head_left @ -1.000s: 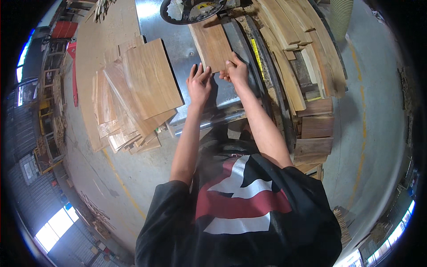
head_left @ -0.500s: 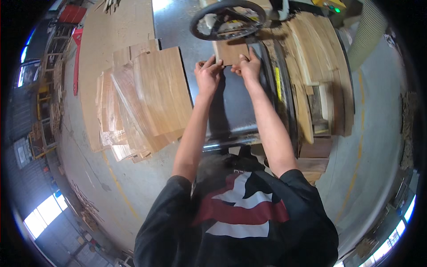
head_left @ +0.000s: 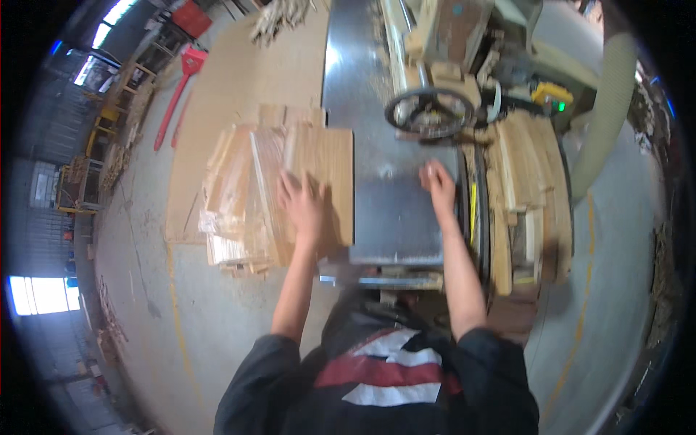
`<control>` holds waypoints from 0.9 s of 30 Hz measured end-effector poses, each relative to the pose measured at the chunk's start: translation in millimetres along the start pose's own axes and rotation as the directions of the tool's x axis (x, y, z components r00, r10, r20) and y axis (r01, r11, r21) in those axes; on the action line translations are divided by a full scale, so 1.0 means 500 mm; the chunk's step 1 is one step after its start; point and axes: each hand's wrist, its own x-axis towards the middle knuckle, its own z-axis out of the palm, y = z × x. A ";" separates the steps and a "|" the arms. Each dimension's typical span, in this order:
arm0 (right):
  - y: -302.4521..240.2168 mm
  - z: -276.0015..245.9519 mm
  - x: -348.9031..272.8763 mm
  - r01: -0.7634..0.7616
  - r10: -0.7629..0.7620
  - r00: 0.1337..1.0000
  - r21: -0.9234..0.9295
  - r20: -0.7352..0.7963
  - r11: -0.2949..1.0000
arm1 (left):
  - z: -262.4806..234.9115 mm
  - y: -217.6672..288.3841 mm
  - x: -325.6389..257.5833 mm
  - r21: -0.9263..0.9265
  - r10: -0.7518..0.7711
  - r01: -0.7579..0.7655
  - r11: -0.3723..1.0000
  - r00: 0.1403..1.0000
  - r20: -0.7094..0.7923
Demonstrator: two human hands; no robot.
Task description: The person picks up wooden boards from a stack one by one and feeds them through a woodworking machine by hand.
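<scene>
We record: left hand (head_left: 304, 206), fingers spread flat, palm down on the top wooden board (head_left: 326, 170) of a stack of boards (head_left: 239, 203); grip open, pressing, not closed around anything. The board's right edge overlaps the steel bench (head_left: 384, 210) of the machine. Right hand (head_left: 437, 185) rests on the bench's right part, just below the black handwheel (head_left: 429, 112); we cannot tell how far its grip is open. Further planks (head_left: 522, 181) lie right of the bench. Red tool (head_left: 177, 90) on the floor.
</scene>
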 end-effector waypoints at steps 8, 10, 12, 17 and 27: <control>0.021 -0.030 -0.273 -0.060 0.060 0.998 0.010 0.004 0.998 | -0.030 0.017 -0.111 0.008 -0.091 0.091 0.996 0.994 0.052; 0.023 -0.038 -0.293 -0.059 0.060 0.998 -0.036 0.025 0.998 | -0.034 0.041 -0.119 -0.029 -0.092 0.094 0.995 0.994 0.056; 0.021 -0.040 -0.293 -0.062 0.064 0.997 -0.061 0.034 0.996 | -0.036 0.055 -0.124 -0.062 -0.090 0.094 0.994 0.994 0.068; -0.001 -0.025 -0.272 -0.085 0.083 0.996 -0.090 -0.029 0.992 | -0.034 0.059 -0.127 -0.095 -0.089 0.095 0.991 0.994 0.060; 0.032 0.022 -0.290 0.368 -0.550 0.829 -0.646 -0.097 0.669 | -0.035 0.062 -0.131 -0.108 -0.059 0.065 0.992 0.996 0.062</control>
